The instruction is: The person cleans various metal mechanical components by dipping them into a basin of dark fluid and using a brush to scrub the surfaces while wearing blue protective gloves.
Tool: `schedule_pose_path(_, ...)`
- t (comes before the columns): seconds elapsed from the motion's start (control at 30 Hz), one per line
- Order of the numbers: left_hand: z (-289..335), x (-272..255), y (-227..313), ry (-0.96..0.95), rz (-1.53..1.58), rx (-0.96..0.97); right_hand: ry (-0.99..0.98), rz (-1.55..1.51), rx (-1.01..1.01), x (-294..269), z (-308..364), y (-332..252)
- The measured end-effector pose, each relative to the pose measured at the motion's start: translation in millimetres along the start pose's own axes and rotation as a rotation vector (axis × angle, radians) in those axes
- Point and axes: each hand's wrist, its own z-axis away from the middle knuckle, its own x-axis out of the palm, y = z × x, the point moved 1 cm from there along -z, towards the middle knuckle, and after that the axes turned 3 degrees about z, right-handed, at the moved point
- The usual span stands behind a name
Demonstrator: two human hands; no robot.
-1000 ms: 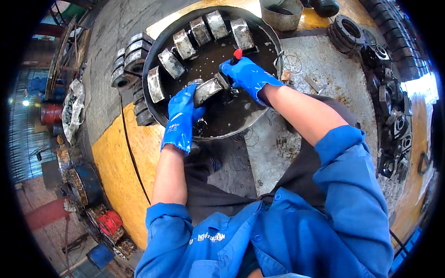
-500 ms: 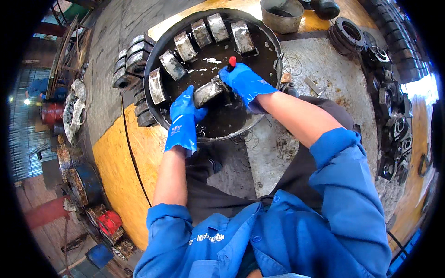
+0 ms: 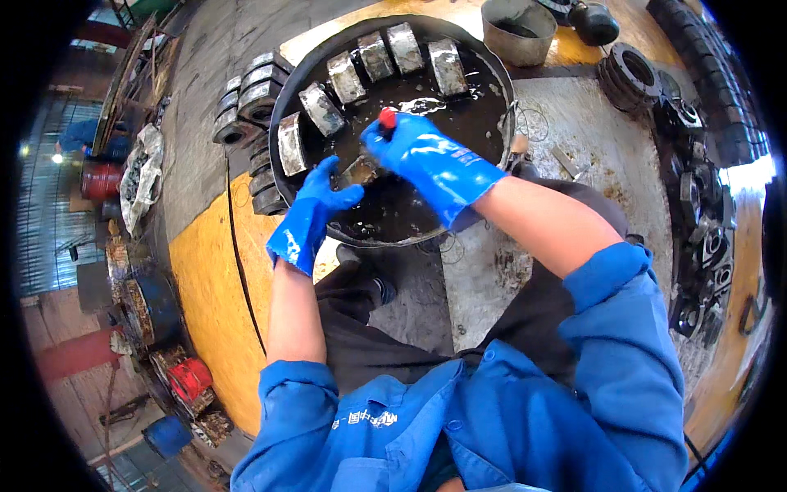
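Both my hands wear blue rubber gloves and are over a wide round black pan (image 3: 283,94) of dark liquid. My right hand (image 3: 422,156) is closed round a red-handled tool (image 3: 387,117); its working end is hidden under the glove. My left hand (image 3: 316,201) is at the pan's near left, thumb and fingers apart. Between the hands, a wet metal block (image 3: 359,171) shows only in part, low in the liquid. Whether the left fingertips touch it cannot be made out. Several curved metal blocks (image 3: 322,111) stand along the pan's left and far wall.
Dark metal blocks (image 3: 261,90) are stacked left of the pan. A grey bucket (image 3: 518,37) stands beyond its far right rim. Stacked metal rings (image 3: 631,74) and machine parts (image 3: 697,238) line the right. A black cable (image 3: 238,271) crosses the yellow floor sheet.
The metal block between my hands has sunk lower and is mostly hidden. My right hand has moved left with the red-handled tool. My left hand has shifted slightly left, fingers wider apart.
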Motion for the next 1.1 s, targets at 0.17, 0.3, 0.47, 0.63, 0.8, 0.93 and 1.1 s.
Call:
schedule_pose_path(0.17,10.5,11.7,33.9,0.105,-0.278,0.074,0.081,0.052,0.177,-25.8,-23.4,41.0)
schedule_pose_path(0.3,11.3,24.8,55.8,0.159,-0.403,0.226,0.138,0.079,0.185,-28.9,-28.8,56.5)
schedule_pose_path(0.47,0.0,51.3,82.4,0.244,-0.448,0.42,0.126,-0.028,0.201,-27.9,-37.2,62.2)
schedule_pose_path(0.63,-20.6,73.3,76.8,0.316,-0.716,0.217,0.14,-0.186,0.179,-23.5,-32.0,37.5)
schedule_pose_path(0.8,-29.7,74.4,68.8,0.278,-0.644,0.213,0.14,-0.18,0.05,-35.9,-26.0,27.8)
schedule_pose_path(0.93,-36.7,79.4,71.1,0.228,-0.686,0.399,0.166,-0.156,0.083,-52.9,-34.1,53.8)
schedule_pose_path(1.1,-14.6,73.6,69.5,0.169,-0.786,0.921,0.134,-0.085,0.063,-56.9,-24.6,42.8)
